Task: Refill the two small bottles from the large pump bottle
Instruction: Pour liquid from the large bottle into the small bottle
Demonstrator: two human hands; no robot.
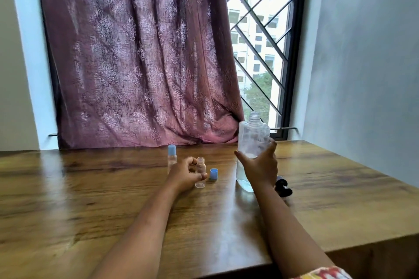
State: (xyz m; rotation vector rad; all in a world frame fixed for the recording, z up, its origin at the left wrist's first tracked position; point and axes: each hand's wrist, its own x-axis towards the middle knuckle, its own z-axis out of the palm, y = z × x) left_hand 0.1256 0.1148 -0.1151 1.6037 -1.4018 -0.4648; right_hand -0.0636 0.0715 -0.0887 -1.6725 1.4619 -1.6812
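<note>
Sleeve: a bit of patterned red and yellow sleeve point(323, 273) pokes in at the bottom right edge, closest to the camera.
Table: wooden table point(90, 199) fills the lower half of the frame, pretty glossy.
Right hand: right hand point(260, 165) is wrapped around the big bottle point(252, 140), right of center, thumb on the left side and fingers round the right.
Big bottle: clear, upright, pump is off so the neck is open, some liquid in the bottom. Can't tell if it's resting on the table or lifted a little.
Pump: the black pump point(283, 188) lies on the table just behind the right wrist.
Left hand: left hand point(186, 173) pinches the open small bottle point(200, 173) near center, which stands upright.
Cap: blue cap point(214, 174) sits just right of that bottle.
Second small bottle: capped bottle point(171, 157) stands just behind the left hand.
Background: purple curtain point(136, 52) up top, window grille point(260, 29) upper right.
</note>
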